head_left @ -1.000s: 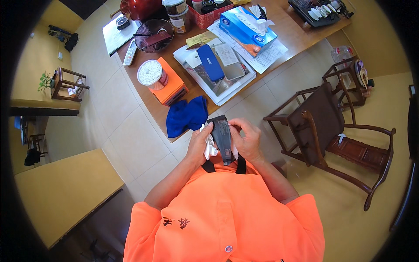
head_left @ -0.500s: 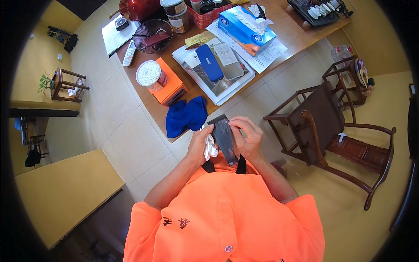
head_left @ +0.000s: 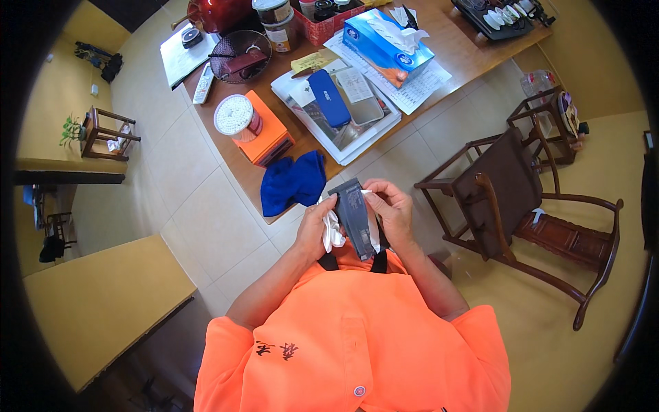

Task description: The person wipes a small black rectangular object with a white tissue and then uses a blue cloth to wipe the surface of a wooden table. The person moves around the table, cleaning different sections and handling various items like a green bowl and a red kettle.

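Note:
In front of my chest I hold a flat, dark grey oblong case or packet (head_left: 355,223) with faint pale print, its wide end pointing away from me. My left hand (head_left: 314,225) is closed on its left edge, thumb on top. A crumpled white tissue (head_left: 333,233) is bunched in the same hand. My right hand (head_left: 391,214) is closed in a pinch on a white strip (head_left: 372,223) along the case's right edge. Whether that strip is tissue or part of the case, I cannot tell. Past my hands, a blue cloth (head_left: 292,184) lies on the table corner.
On the wooden table (head_left: 238,173) are an orange box (head_left: 264,130), a tub of cotton swabs (head_left: 235,117), a blue glasses case (head_left: 329,98), papers, and a blue tissue box (head_left: 388,51). A wooden armchair (head_left: 508,192) stands on the right. A yellowish panel (head_left: 103,302) is at the lower left.
A white strip has come into sight between my right fingers and the case's right edge. The case has turned slightly. My left hand has stayed nearly in place.

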`<state>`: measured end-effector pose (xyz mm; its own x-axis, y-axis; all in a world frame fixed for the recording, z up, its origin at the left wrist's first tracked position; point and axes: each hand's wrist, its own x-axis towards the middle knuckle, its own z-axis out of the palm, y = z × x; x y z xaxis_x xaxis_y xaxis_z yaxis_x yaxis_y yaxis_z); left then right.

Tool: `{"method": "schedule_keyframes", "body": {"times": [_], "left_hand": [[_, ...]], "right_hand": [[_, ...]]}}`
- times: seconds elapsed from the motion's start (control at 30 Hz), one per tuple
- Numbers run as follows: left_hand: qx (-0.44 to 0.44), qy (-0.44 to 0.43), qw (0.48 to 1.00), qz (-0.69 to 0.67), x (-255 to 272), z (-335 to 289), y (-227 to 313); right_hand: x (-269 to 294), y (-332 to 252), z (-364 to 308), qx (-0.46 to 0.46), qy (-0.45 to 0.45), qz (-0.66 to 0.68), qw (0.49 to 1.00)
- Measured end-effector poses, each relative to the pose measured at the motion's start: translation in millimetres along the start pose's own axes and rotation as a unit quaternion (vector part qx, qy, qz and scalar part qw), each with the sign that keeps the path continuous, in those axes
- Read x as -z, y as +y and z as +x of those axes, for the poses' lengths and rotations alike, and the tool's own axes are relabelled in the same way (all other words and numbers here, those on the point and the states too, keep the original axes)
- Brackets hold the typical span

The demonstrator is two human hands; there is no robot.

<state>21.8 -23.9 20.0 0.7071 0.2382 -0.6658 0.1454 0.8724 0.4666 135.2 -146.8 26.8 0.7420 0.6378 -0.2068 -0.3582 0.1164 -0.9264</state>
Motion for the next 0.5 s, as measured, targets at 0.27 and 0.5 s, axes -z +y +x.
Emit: {"method": "schedule_keyframes", "body": {"times": [0.27,0.5], "left_hand": [[-0.074,-0.022,0.989,0.128,-46.5,-86.7,57.7],[-0.437,-0.434,0.775,0.142,-102.3,-157.4,109.5]], "right_hand": [[-50.3,-107.7,-33.8,0.122,-0.038,-0.086,0.988],[-106.0,-197.0,-65.5,0.404,-0.227,0.074,0.883]]}}
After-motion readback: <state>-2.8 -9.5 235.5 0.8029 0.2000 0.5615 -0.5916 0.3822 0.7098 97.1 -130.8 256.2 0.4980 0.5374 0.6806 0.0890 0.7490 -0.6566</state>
